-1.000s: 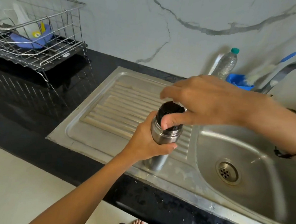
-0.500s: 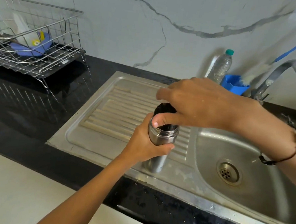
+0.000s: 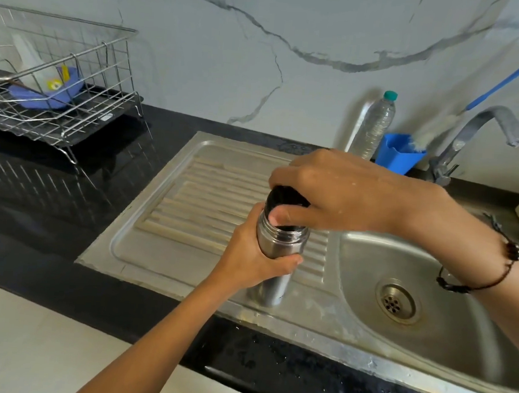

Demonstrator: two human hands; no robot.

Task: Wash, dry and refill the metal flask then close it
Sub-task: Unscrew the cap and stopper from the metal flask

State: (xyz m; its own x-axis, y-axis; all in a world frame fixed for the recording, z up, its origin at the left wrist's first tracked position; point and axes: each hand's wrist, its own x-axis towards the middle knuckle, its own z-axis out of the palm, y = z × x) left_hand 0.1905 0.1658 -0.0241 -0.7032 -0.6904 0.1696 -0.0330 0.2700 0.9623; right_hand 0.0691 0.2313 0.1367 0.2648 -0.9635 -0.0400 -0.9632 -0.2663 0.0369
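The metal flask [image 3: 279, 247] stands upright on the steel draining board [image 3: 189, 210], just left of the sink bowl. My left hand [image 3: 251, 257] grips its body from the left, fingers wrapped around the middle. My right hand [image 3: 338, 192] comes from above and right and holds the black cap [image 3: 282, 196] on the flask's neck, thumb on the near side and fingers over the top. Most of the cap is hidden under my right hand.
The sink bowl [image 3: 448, 289] with its drain [image 3: 396, 301] lies to the right, the tap [image 3: 477, 131] behind it. A plastic water bottle [image 3: 375, 127] and a blue holder [image 3: 399, 152] with a brush stand at the back. A wire dish rack [image 3: 53, 90] sits far left on the black counter.
Both hands keep their hold on flask and cap. The right hand has shifted slightly around the cap; the flask stays in the same spot on the draining board.
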